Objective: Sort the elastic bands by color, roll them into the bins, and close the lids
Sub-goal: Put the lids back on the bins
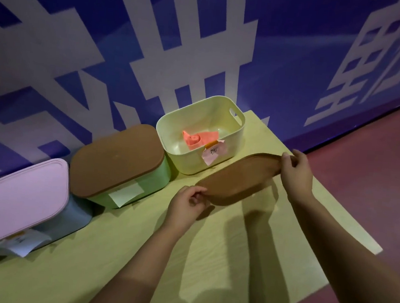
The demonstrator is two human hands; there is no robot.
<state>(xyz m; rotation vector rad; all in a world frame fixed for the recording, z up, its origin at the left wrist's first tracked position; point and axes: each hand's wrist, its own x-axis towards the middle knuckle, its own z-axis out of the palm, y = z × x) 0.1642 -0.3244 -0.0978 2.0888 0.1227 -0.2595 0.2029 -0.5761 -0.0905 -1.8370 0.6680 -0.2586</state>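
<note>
While the orange band (pixel 199 138) lay rolled in the open cream bin (pixel 234 139) at the far right, we pinched the brown lid (pixel 237 178) with left hand (pixel 187 204) and right hand (pixel 295 170), one at each end, just near of that bin

Pale yellow-green wooden table (pixel 117 260) with visible grain, set against the wall; behind it, deep blue wall (pixel 287 50) painted with broad white strokes and a white grid-like block at right; to the right, dark red floor (pixel 386 167) meeting the wall's base.
</note>
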